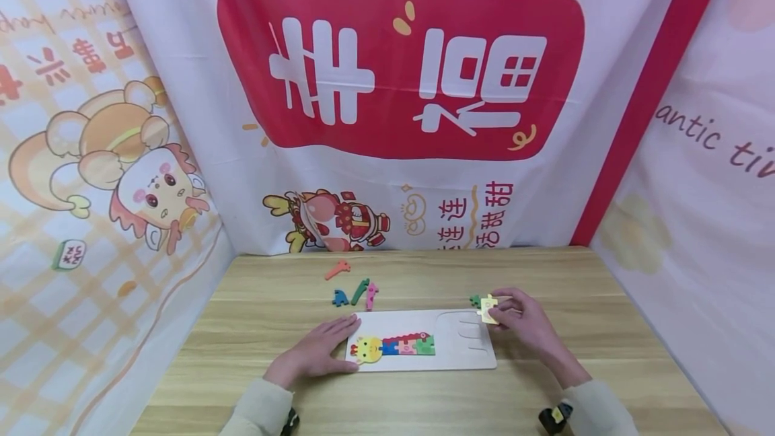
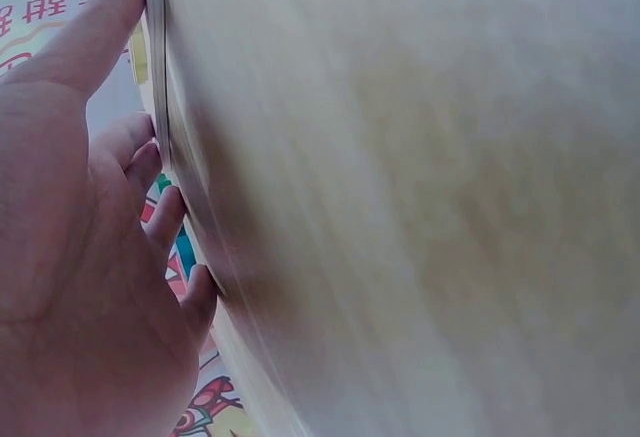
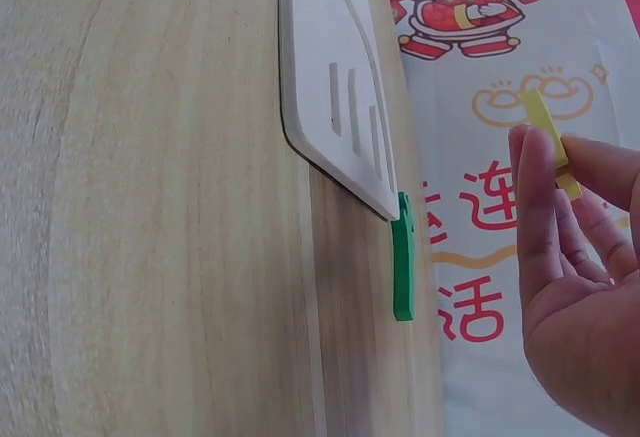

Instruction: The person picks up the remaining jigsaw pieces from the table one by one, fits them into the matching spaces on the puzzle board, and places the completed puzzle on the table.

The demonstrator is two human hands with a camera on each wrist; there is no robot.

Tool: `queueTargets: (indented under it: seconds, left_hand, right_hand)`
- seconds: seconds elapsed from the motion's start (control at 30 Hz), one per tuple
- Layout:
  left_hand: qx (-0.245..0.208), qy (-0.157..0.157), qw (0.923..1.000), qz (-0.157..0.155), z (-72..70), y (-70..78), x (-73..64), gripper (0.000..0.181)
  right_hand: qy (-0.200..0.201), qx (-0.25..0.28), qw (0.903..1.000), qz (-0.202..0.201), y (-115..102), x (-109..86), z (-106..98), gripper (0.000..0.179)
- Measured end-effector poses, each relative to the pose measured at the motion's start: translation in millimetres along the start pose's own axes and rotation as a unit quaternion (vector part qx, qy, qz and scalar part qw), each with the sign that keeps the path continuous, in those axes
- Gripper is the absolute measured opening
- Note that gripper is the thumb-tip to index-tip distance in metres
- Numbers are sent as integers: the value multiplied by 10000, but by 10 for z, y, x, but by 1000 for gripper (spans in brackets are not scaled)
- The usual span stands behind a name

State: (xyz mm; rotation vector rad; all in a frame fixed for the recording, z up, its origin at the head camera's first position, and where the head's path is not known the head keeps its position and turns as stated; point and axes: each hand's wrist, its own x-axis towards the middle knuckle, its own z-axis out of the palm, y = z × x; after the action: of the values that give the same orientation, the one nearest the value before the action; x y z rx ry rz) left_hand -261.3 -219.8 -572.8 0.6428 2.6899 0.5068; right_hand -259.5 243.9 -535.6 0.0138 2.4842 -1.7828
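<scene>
A pale puzzle board (image 1: 399, 363) lies on the table, with a recess outline at its right. Placed on it are a yellow giraffe head (image 1: 367, 351) and a neck row of blue, pink and green pieces (image 1: 426, 345) edged in red. My left hand (image 1: 316, 351) rests at the board's left end, thumb along the near edge and fingers at the far corner. Between thumb and fingers of my right hand (image 1: 531, 323) is a yellow puzzle piece (image 3: 543, 129), pinched above the board's far right corner. A green piece (image 3: 403, 269) lies beside that corner.
Beyond the board lie loose pieces: an orange one (image 1: 336, 270), a blue one (image 1: 340, 298), a dark green one (image 1: 360, 291) and a pink one (image 1: 371, 297). Printed cloth hangs (image 1: 399, 120) behind the wooden table (image 1: 272, 281) and on both sides.
</scene>
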Motion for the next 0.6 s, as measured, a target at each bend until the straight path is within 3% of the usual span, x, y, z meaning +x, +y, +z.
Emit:
queueTargets:
  seconds: [0.37,0.6]
  left_hand:
    - [-2,-8,10000,-10,-13,14,-8,97]
    - [-9,-10,10000,2,-5,8,-11,97]
  right_hand:
    - [-56,2,9999,139,13,23,0,50]
    - [-248,129,9996,84,34,7,-26,67]
